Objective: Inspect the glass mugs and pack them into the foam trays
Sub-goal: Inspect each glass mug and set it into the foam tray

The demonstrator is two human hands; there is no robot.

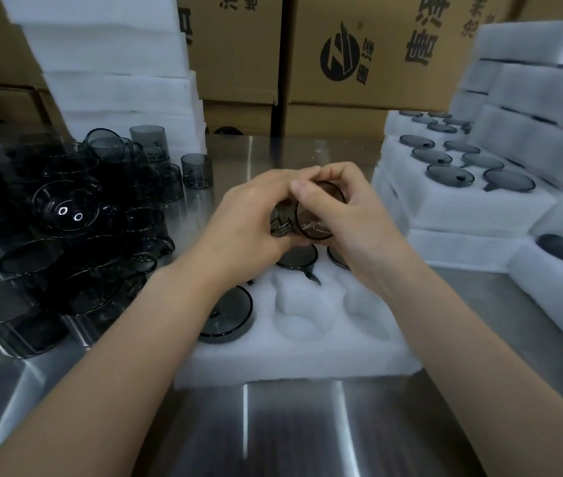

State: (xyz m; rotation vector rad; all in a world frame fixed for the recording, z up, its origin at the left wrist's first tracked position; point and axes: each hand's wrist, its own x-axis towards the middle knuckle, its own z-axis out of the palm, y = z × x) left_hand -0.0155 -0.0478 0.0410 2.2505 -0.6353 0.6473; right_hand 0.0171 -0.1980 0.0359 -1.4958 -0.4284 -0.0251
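Head view: the left hand (249, 218) and right hand (352, 215) hold one glass mug (314, 218) just above the far row of the foam tray (290, 359), fingers (302, 189) curled round its wall and rim. It is probably best turned slowly by the wall to check the rim and handle, then lowered into a bare pocket. At least three tray pockets hold packed mugs (226, 315), while its near-middle and near-right pockets are bare.

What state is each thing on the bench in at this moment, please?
held mug: lifted above the tray, tipped on its side, gripped by both hands.
left hand: curled round the held mug.
right hand: fingers curled on the held mug's rim.
front foam tray: partly filled; two near pockets empty.
loose mugs: heaped at left, unpacked.
right-hand trays: stacked, visible pockets filled.
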